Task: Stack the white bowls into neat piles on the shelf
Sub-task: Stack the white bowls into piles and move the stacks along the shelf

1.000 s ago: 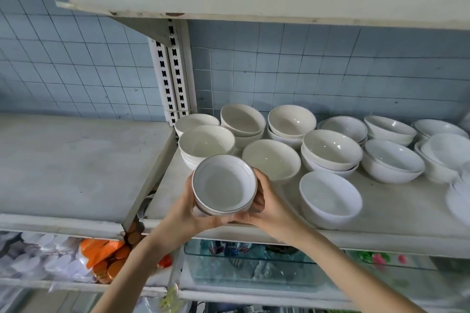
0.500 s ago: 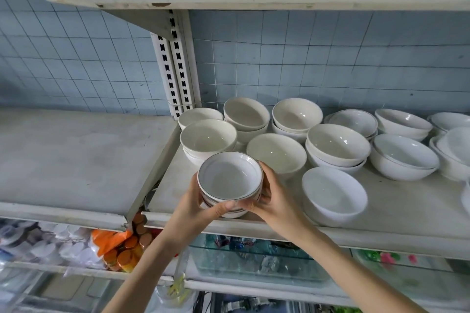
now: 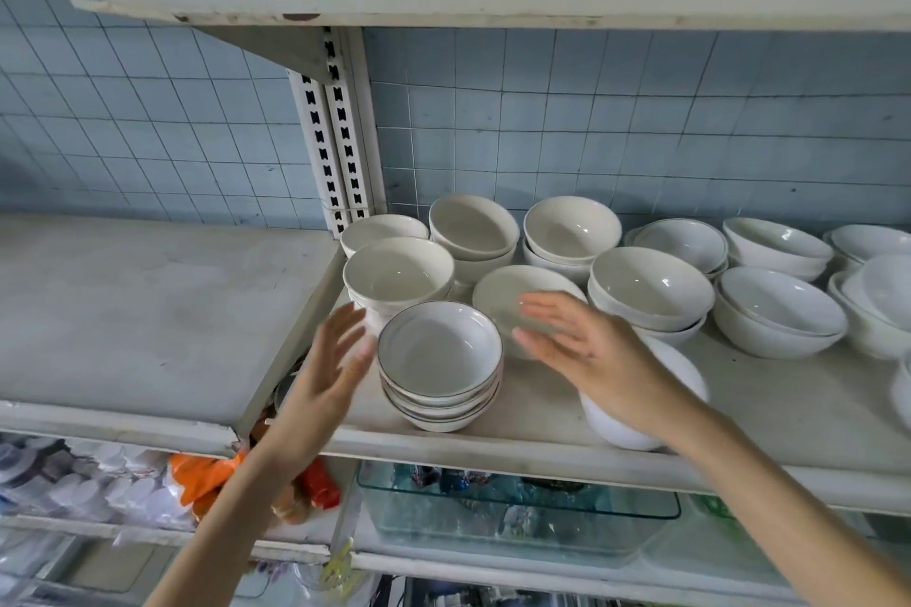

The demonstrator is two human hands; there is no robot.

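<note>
Head view: middle shelf (image 3: 542,431) of a wall rack, blue tile behind.

Dark-rimmed pile (image 3: 440,367): about four bowls nested, standing near the shelf's front edge, toward its left end. The rims look level and the pile is upright on the bare board.

Left hand (image 3: 335,360): fingers straight and spread, palm facing the pile's left side, just beside it. It is motion-blurred, so I can't tell if a fingertip grazes the rim. It holds nothing.

Right hand (image 3: 586,355): likewise flat and splayed, palm toward the pile's right side. Its fingertips reach over a single cream bowl (image 3: 503,291) behind. It holds nothing. (Two open palms flanking a pile read as guarding it against a topple, or ready to nudge it square.)

Lone white bowl (image 3: 636,429): at the front edge, right of the dark-rimmed pile, mostly hidden under the right wrist. Not stacked.

Cream pile (image 3: 397,276): directly behind the dark-rimmed pile, at the shelf's left edge by the slotted upright (image 3: 335,138). More twos and threes run along the back edge. A wide white pile (image 3: 781,311) sits toward the right end, with some bowls crooked.

Judgement: this pile looks placed and the task is partway done. Loose singles remain, the cream one and the white one nearest the right hand. Like seems grouped with like, which would explain separate piles by rim and tone.

Risk: the front-edge bowls sit close to the drop, and a careless wrist could sweep the white one off.
</note>
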